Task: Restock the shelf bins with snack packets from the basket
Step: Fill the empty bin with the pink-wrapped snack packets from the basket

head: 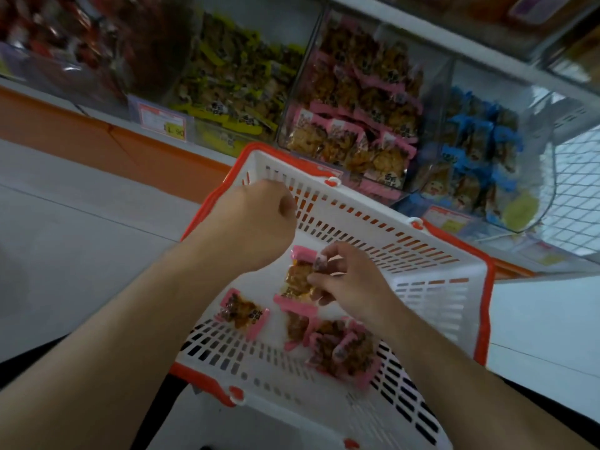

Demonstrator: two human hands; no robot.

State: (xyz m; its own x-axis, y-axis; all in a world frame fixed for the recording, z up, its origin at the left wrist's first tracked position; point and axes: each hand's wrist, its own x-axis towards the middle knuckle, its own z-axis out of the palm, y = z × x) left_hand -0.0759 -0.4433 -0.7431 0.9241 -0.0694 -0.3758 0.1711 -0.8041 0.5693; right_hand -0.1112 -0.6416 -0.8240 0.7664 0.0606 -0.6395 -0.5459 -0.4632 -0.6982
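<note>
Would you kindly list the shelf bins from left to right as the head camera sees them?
Bin of red packets → bin of yellow-green packets → bin of pink packets → bin of blue packets.

White basket (431, 287), red rim; pink-edged packets (242, 313).

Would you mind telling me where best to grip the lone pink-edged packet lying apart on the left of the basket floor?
I would pinch the lone packet by one of its flat pink sealed ends, coming straight down from above. It lies flat on the basket floor, apart from the others, so both ends are free; the bulging middle looks harder to pinch. The left hand is nearest.
</note>
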